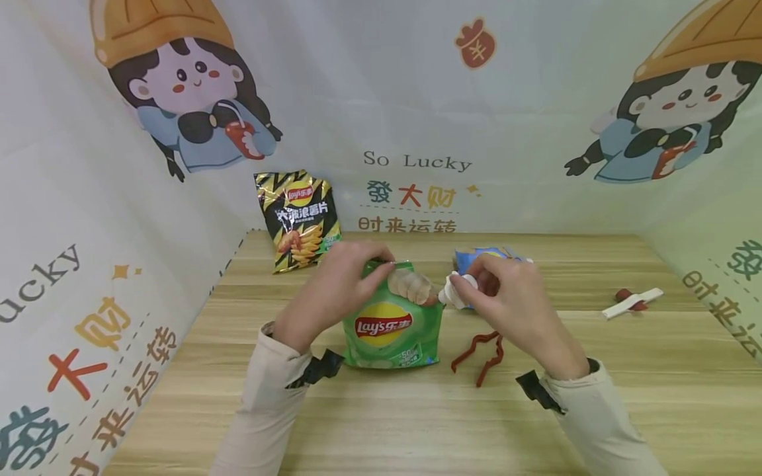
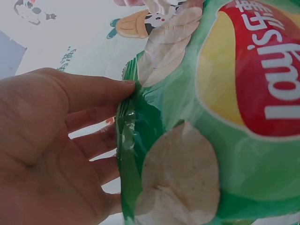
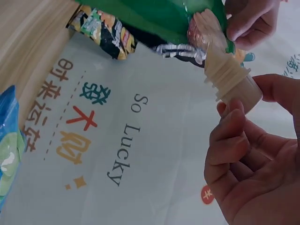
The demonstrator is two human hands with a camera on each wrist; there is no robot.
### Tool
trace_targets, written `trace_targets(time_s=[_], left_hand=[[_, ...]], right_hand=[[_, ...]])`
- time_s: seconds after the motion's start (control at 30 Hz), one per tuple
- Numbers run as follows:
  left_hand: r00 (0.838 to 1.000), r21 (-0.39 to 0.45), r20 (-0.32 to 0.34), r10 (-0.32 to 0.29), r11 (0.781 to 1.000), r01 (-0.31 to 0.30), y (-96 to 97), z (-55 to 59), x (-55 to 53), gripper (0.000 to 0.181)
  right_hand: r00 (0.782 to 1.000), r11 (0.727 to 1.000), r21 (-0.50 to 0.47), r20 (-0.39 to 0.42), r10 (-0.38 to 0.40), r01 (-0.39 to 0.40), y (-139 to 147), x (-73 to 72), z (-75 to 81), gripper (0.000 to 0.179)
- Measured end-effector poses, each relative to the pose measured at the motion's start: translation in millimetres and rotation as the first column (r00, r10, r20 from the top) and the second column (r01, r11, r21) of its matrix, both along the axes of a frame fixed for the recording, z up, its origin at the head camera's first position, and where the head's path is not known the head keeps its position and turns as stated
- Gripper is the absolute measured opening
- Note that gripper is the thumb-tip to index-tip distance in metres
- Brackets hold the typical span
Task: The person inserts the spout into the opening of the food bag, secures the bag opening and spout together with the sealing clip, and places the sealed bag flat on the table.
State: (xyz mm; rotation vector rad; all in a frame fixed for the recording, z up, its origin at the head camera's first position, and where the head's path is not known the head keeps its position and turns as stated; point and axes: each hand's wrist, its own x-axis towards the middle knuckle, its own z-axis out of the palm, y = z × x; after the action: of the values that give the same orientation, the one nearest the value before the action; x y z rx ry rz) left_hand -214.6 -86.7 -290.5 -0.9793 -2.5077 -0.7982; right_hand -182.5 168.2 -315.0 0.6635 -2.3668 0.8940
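A green Lay's chip bag (image 1: 389, 334) stands upright at the middle of the table. With thumb and fingertips, my left hand (image 1: 333, 287) pinches its top edge, as the left wrist view also shows. My right hand (image 1: 520, 304) holds a small white ribbed spout (image 3: 232, 82) between thumb and fingers. The spout's narrow slanted end points at the bag's upper right corner; whether the two touch I cannot tell. Just below the right hand, a red clip (image 1: 476, 350) lies spread on the table.
A black-and-yellow chip bag (image 1: 300, 221) leans on the back wall at left. Behind the right hand is a blue bag (image 1: 485, 252), partly hidden. A white strip (image 1: 649, 295) crosses a dark red piece (image 1: 625, 294) on the table's right side. Printed cloth (image 1: 536, 165) encloses the back and sides.
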Motion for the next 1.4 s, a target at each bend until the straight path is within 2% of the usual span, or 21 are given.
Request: trace_targets(time_s=[0.3, 0.47, 0.6, 0.67, 0.7, 0.83, 0.9, 0.93, 1.07, 1.2, 1.4], left_hand=[[1.000, 0.009, 0.004, -0.005, 1.000, 0.005, 0.4, 0.0, -0.5, 0.008], [1.000, 0.015, -0.001, -0.016, 1.000, 0.016, 2.0, -1.2, -0.9, 0.009], [1.000, 0.011, 0.002, -0.027, 1.000, 0.027, 2.8, -1.2, -0.2, 0.008], [0.999, 0.005, 0.010, -0.037, 0.999, 0.037, 2.6, -1.2, 0.0, 0.008], [0.999, 0.004, 0.012, -0.045, 0.999, 0.045, 2.4, -1.3, -0.1, 0.008], [0.997, 0.016, 0.005, -0.072, 0.997, 0.072, 0.2, -2.2, -2.1, 0.008], [0.997, 0.027, -0.002, -0.083, 0.996, 0.083, -1.4, -2.6, -3.7, 0.008], [0.996, 0.033, -0.004, -0.088, 0.996, 0.088, -2.0, -2.7, -4.6, 0.008], [0.995, 0.053, -0.006, -0.101, 0.993, 0.101, -5.0, -3.0, -7.6, 0.009], [0.993, 0.089, -0.017, -0.114, 0.989, 0.115, -9.3, -2.1, -8.5, 0.009], [0.989, 0.124, -0.023, -0.145, 0.981, 0.147, -13.9, -3.6, -12.7, 0.008]], right_hand=[[0.998, 1.000, -0.015, -0.067, -0.015, 0.014, -3, -4.6, -4.0, 0.016], [0.999, 1.000, 0.005, 0.024, 0.021, -0.021, -5, -4.5, -5.9, 0.016], [0.987, 0.993, -0.093, 0.138, 0.088, -0.075, -5, -5.8, -8.2, 0.016], [0.962, 0.978, -0.175, 0.226, 0.155, -0.116, -4, -7.8, -10.0, 0.019], [0.942, 0.966, -0.219, 0.274, 0.195, -0.136, -4, -9.2, -10.9, 0.021], [0.844, 0.919, -0.359, 0.431, 0.319, -0.164, -2, -16.8, -14.4, 0.027], [0.818, 0.913, -0.375, 0.466, 0.338, -0.163, -1, -19.7, -15.6, 0.028], [0.814, 0.915, -0.369, 0.473, 0.336, -0.163, -1, -20.6, -16.0, 0.028], [0.821, 0.934, -0.308, 0.476, 0.315, -0.179, -1, -22.1, -17.2, 0.026], [0.833, 0.938, -0.281, 0.454, 0.315, -0.202, 1, -23.2, -17.9, 0.024], [0.860, 0.956, -0.241, 0.439, 0.261, -0.167, 0, -23.2, -18.9, 0.027]])
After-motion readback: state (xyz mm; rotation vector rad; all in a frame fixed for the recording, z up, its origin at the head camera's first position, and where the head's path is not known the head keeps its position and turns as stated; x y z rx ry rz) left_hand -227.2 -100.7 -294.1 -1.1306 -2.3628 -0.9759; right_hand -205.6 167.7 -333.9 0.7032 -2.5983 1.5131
